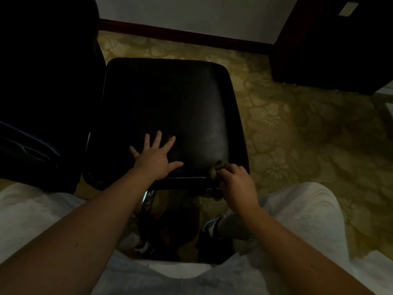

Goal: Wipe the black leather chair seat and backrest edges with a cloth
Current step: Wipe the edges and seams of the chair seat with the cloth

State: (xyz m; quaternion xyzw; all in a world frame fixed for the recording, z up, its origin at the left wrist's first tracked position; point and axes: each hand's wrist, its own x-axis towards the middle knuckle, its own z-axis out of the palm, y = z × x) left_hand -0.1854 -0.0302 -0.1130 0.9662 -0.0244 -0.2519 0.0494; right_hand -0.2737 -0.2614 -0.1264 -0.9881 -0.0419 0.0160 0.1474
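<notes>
knees in pale trousers point(302, 209) sit nearest, with both bare forearms reaching out over them. just beyond, the right hand point(236, 183) has its fingers curled round a small bunched cloth point(219, 166), dull green-grey. it presses the cloth on the near right corner of the seat point(170, 99), where the stitched front seam point(186, 177) ends.

the cloth looks soft, light and limp. balled up like this it makes a firm pad, and it is best held as now: gathered in the fingers, with a fold left free underneath to meet the leather.

the left hand point(156, 158) lies flat on the near middle of the seat, fingers spread and straight, holding nothing, likely to steady the chair. that matters, because a chrome stem point(148, 198) shows under the seat, so the chair may well swivel or roll under a sideways push.

the leather is smooth with a dull sheen. it looks padded and yielding, probably slippery under the cloth, so moderate pressure should do. the rounded corners and seams will need the cloth worked in with the fingertips.

a tall black shape point(42, 81) at the seat's left side is likely the backrest, though it is too dark to be sure. beyond lie patterned carpet point(297, 124), a dark skirting board point(191, 36), a pale wall point(191, 9) and a dark cabinet point(331, 50).
</notes>
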